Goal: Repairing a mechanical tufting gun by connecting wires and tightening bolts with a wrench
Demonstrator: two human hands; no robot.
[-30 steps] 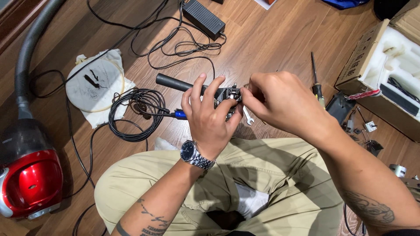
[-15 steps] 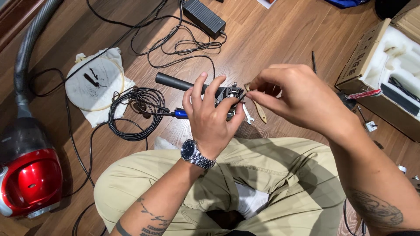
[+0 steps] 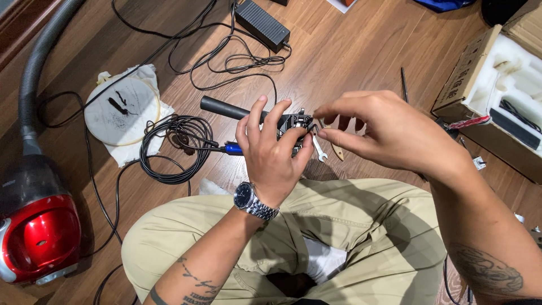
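Note:
My left hand [image 3: 274,161] grips a small black and metal mechanical part [image 3: 293,125] above my crossed legs, and a steel watch sits on that wrist. My right hand [image 3: 384,133] hovers just right of the part, its thumb and forefinger pinched close to the part's right side. Whether something tiny is between those fingertips I cannot tell. A small silver wrench [image 3: 319,149] and a tan wooden-handled tool [image 3: 337,149] lie on the wood floor just under my right hand.
A black cylinder handle [image 3: 223,108], a coiled black cable [image 3: 175,147] with a blue plug, a round hoop on white cloth [image 3: 121,113], a black power adapter [image 3: 262,24], a red vacuum cleaner [image 3: 36,234] and an open cardboard box with foam [image 3: 497,85] surround me.
My right hand has lifted off the part and shifted to the right, uncovering the wrench and the wooden-handled tool on the floor. My left hand has kept its hold.

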